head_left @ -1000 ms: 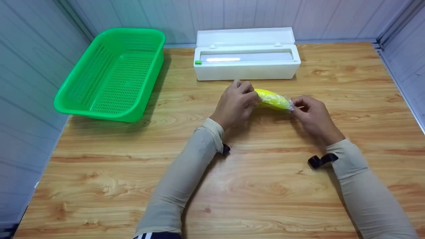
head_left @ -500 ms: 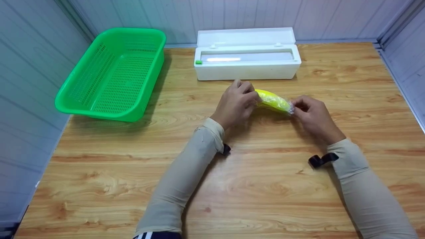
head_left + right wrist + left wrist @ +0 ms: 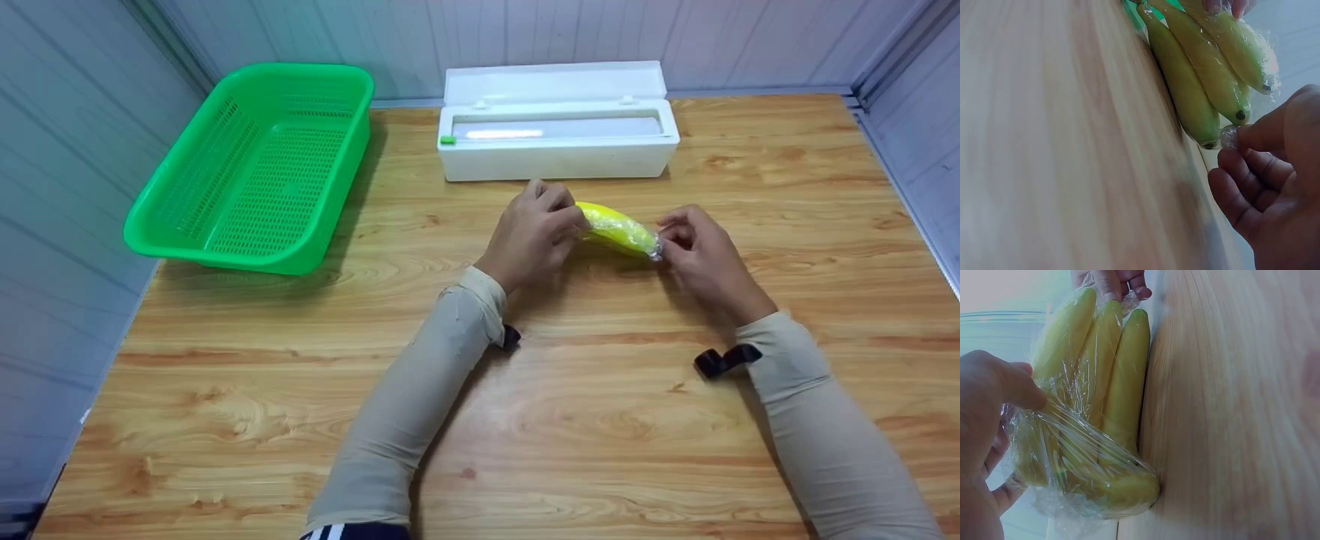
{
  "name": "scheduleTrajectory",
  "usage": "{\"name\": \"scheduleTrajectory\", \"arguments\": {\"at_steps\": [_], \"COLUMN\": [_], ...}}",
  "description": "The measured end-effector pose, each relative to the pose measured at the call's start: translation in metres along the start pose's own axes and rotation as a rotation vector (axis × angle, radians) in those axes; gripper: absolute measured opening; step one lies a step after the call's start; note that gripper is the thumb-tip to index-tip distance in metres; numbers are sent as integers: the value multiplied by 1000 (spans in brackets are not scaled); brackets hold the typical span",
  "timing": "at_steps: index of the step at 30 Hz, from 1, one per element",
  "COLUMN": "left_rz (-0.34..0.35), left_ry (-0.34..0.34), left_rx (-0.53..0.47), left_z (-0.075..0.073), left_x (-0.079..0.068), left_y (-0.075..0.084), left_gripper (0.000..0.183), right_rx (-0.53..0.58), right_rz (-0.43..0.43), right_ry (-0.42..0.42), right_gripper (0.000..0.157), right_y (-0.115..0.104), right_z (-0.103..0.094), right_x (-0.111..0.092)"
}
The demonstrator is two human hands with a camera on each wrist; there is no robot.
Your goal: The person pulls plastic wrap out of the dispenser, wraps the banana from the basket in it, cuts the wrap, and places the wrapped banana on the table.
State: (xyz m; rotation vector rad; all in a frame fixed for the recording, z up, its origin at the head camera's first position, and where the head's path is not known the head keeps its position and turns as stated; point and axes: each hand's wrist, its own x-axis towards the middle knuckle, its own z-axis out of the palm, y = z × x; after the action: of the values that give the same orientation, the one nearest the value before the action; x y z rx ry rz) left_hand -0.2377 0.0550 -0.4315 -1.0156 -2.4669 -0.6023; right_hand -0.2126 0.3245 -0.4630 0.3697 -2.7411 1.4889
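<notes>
A bunch of yellow bananas [image 3: 616,229] wrapped in clear cling film lies in front of the white box, between both hands. In the left wrist view, three banana tips [image 3: 1135,323] point away under the film, and the film is bunched at the near end. My left hand [image 3: 531,236] grips the bunch's left end, thumb pressing on the film. At the right end, my right hand [image 3: 705,259] pinches a small gathered tuft of film [image 3: 1229,136] between thumb and finger, right beside the dark banana tips [image 3: 1240,115]. Its other fingers are curled below.
The white cling film box [image 3: 555,161] stands at the back with its lid up and a green slider at its left end. A green perforated basket [image 3: 322,217] sits at the back left. Panel walls [image 3: 540,34] border the wooden table [image 3: 600,420].
My right hand has shifted slightly and its fingers have lifted a little at the bananas' right end, where the film now sits tighter. The left hand keeps its place.
</notes>
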Motion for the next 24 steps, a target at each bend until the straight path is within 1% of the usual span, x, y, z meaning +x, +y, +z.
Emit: {"name": "scheduleTrajectory", "arguments": {"at_steps": [3, 5, 9, 11, 13, 18, 20, 24], "left_rz": [1, 4, 4, 1, -5, -14, -11, -3], "left_ry": [8, 11, 5, -1, -6, -8, -5, 5], "left_rx": [1, 3, 5, 2, 1, -6, -11, -4], "left_z": [0, -1, -1, -2, -2, -2, -2, -1], "left_x": [0, 0, 0, 0, 0, 0, 0, 1], "left_y": [0, 0, 0, 0, 0, 0, 0, 0], "left_gripper": [13, 14, 13, 13, 13, 14, 13, 15], "right_rx": [-1, 15, 133, 171, 189, 127, 96, 68], "right_rz": [0, 30, 122, 143, 126, 38, 17, -7], "right_ry": [-4, -6, -11, -17, -21, -34, -48, -69], "right_gripper": [18, 16, 14, 15, 16, 22, 23, 23], "right_y": [-1, 0, -1, -4, -9, -25, -28, -30], "right_z": [0, 0, -1, -2, -3, -8, -10, -15], "right_x": [2, 2, 4, 3, 1, -7, -9, -12]}}
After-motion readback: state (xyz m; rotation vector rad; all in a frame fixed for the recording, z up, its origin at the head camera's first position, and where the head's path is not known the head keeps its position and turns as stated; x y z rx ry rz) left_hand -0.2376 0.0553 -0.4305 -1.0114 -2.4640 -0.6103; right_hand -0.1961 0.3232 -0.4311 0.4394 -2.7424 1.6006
